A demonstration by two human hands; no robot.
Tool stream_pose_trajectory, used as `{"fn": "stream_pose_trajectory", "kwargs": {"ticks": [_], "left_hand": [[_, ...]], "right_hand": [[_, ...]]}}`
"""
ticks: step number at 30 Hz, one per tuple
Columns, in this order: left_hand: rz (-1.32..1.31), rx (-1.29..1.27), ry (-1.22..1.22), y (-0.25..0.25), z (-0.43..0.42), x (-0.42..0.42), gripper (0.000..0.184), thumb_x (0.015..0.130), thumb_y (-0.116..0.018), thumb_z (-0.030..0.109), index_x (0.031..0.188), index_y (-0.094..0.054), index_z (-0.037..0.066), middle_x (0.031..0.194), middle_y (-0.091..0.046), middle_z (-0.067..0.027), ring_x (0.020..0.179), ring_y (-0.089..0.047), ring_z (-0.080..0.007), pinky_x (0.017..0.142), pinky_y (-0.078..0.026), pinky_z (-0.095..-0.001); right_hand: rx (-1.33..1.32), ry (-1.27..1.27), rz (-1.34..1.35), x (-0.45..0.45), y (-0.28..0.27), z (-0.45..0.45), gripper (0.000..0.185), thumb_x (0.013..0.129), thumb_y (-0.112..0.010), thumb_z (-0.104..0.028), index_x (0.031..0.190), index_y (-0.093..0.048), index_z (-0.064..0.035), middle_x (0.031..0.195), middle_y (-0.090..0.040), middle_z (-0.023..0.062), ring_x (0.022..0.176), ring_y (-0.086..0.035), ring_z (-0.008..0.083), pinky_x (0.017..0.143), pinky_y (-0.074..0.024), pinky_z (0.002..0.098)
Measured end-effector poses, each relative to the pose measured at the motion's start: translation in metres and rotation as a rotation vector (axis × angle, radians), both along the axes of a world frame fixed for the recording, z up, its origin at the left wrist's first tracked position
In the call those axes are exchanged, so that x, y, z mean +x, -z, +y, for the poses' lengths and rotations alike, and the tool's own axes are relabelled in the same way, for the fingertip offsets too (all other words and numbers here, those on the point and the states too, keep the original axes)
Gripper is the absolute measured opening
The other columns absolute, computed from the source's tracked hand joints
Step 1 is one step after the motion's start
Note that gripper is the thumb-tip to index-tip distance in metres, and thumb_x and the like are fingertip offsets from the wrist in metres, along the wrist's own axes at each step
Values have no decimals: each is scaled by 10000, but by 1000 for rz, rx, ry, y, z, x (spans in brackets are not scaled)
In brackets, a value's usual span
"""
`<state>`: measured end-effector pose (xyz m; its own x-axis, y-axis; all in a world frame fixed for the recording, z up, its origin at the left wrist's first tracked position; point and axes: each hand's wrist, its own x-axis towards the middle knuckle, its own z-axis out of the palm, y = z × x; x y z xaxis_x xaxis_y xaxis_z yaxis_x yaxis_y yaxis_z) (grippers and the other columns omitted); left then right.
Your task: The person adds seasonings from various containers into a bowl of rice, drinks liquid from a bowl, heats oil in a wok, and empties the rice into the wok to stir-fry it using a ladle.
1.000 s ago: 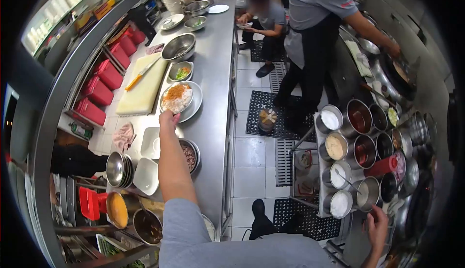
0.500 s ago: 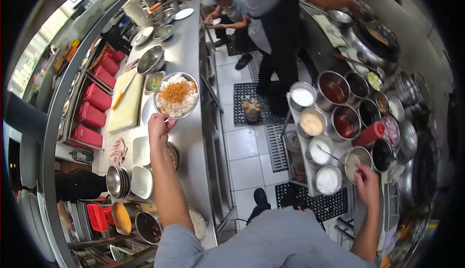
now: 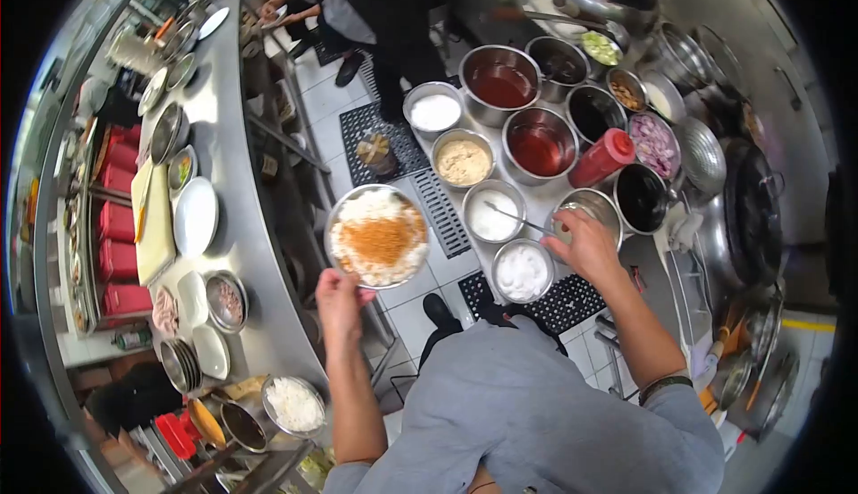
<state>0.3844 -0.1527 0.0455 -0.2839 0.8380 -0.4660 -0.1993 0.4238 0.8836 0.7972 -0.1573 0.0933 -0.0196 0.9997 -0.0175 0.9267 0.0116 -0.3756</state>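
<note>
My left hand (image 3: 341,302) grips the near rim of a metal bowl (image 3: 418,271), holding it up over the aisle. White rice (image 3: 366,266) fills the bowl, with an orange-brown crumbly topping (image 3: 382,233) across its middle. At a metal container (image 3: 610,204) on the right counter, my right hand (image 3: 585,246) has its fingers bent in over the rim; what they pinch, if anything, is hidden. A spoon (image 3: 523,220) leans from a pot of white powder (image 3: 492,217), its handle end close to my right fingers. Another pot of white powder (image 3: 524,271) stands in front.
Pots of red sauce (image 3: 539,146), a red squeeze bottle (image 3: 603,156) and chopped onion (image 3: 652,144) crowd the right counter. The left steel counter (image 3: 241,217) carries white dishes (image 3: 195,217) and a cutting board (image 3: 156,226) with a knife. A co-worker (image 3: 375,20) stands ahead; another crouches beyond.
My left hand has brought the bowl of rice from above the left counter rightward over the aisle. The view has turned toward the right counter. My right hand stays at the same container.
</note>
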Motion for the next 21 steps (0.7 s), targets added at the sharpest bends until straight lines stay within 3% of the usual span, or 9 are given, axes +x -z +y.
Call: {"fn": "stream_pose_trajectory", "kwargs": {"ticks": [4, 5, 8, 14, 20, 21], "left_hand": [[-9, 6, -26, 4, -20, 28, 124, 916, -593, 41, 851, -496, 82, 731, -609, -44, 549, -596, -99, 495, -554, -237], [-13, 13, 14, 5, -24, 30, 121, 916, -590, 52, 873, -481, 82, 759, -628, -49, 584, -619, -99, 522, -559, -232], [-8, -12, 4, 5, -30, 36, 122, 912, -589, 48, 868, -481, 81, 758, -633, -54, 579, -620, -104, 524, -559, -233], [26, -46, -18, 3, -35, 40, 122, 909, -590, 49, 850, -484, 59, 718, -601, -53, 546, -589, -107, 504, -541, -245], [13, -53, -41, -8, -36, 40, 121, 921, -590, 54, 858, -487, 49, 721, -590, -54, 547, -595, -107, 501, -536, -236], [17, -56, -44, -11, -36, 41, 116, 923, -589, 54, 862, -490, 48, 725, -590, -54, 547, -594, -106, 502, -536, -233]], "right_hand": [[-174, -19, -29, -6, 4, 7, 281, 793, -744, -199, 1011, -662, -42, 959, -674, 134, 898, -659, 339, 768, -523, 433], [-137, -71, -3, -3, 13, 9, 226, 805, -721, -156, 983, -667, -27, 931, -684, 172, 876, -668, 359, 757, -527, 458], [-21, -31, 159, -7, 18, 15, 159, 828, -701, -116, 949, -692, -14, 902, -692, 180, 827, -676, 361, 737, -530, 432], [293, -104, 475, -17, -20, 38, 148, 860, -671, -36, 996, -710, 10, 821, -673, 129, 709, -662, 206, 639, -503, 300], [523, 216, 867, -32, -17, 126, 117, 876, -675, -61, 982, -694, -17, 713, -630, 35, 623, -534, 59, 570, -443, 236], [534, 217, 830, -37, -11, 147, 103, 874, -676, -85, 958, -691, -27, 696, -634, 44, 600, -545, 77, 563, -448, 245]]}}
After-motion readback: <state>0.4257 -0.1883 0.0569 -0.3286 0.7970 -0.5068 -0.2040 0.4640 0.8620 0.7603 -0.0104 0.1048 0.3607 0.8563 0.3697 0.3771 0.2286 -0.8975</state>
